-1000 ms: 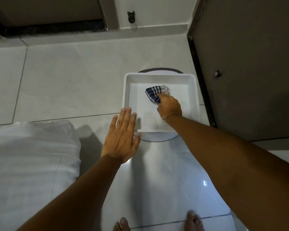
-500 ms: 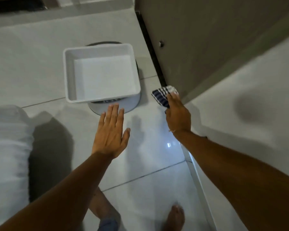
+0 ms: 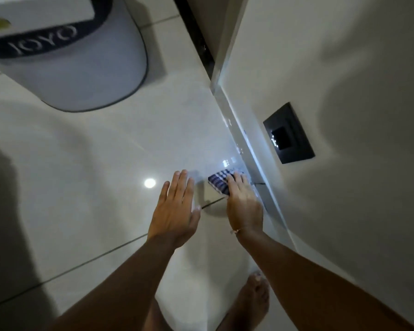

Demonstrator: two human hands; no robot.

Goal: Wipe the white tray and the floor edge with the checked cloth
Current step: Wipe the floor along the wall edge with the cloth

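Note:
My right hand (image 3: 244, 204) presses the blue-and-white checked cloth (image 3: 219, 182) onto the glossy floor, right against the white skirting edge (image 3: 239, 130) at the foot of the wall. My left hand (image 3: 175, 211) hovers just left of it, flat, fingers spread, holding nothing. Only a corner of the white tray (image 3: 38, 13) shows at the top left, sitting on a round grey stool (image 3: 86, 75) with a dark lettered band.
A black socket plate (image 3: 288, 133) is set low in the wall to the right. A dark door frame strip (image 3: 196, 37) runs up from the skirting. My bare foot (image 3: 253, 297) stands near the bottom. Pale floor tiles (image 3: 81, 175) spread to the left.
My right hand left the tray with the cloth and came down to the floor edge by the wall. The view swung right and closer; the tray slid to the top left.

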